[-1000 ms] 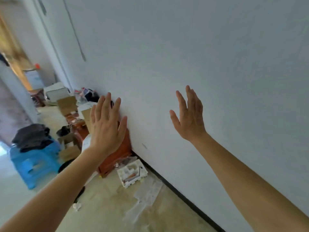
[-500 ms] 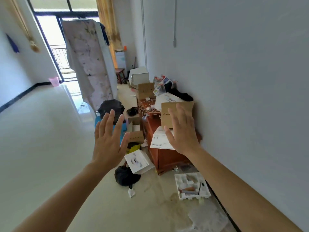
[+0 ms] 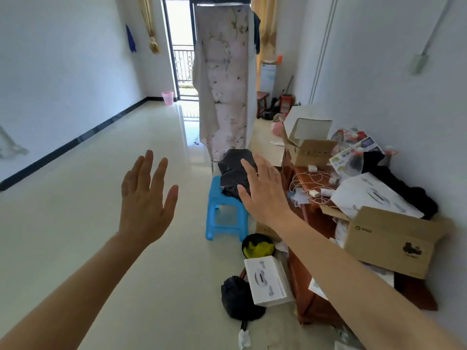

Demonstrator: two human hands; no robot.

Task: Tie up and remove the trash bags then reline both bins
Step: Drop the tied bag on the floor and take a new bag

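One bin [image 3: 257, 246] holds yellow, seemingly.

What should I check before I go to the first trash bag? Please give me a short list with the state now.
1. Both hands free: left hand and right hand are open and hold nothing. Ok.
2. A bin is located: a small bin with a black bag stands beside the blue stool. Ok.
3. Second bin located: a pink basket stands far off by the door; whether it has a bag, cannot tell.
4. Bag tied: the black bag is open, with yellow trash showing. Not ok.
5. New bags at hand: cannot tell.
6. Floor on the way: bare on the left. Ok.
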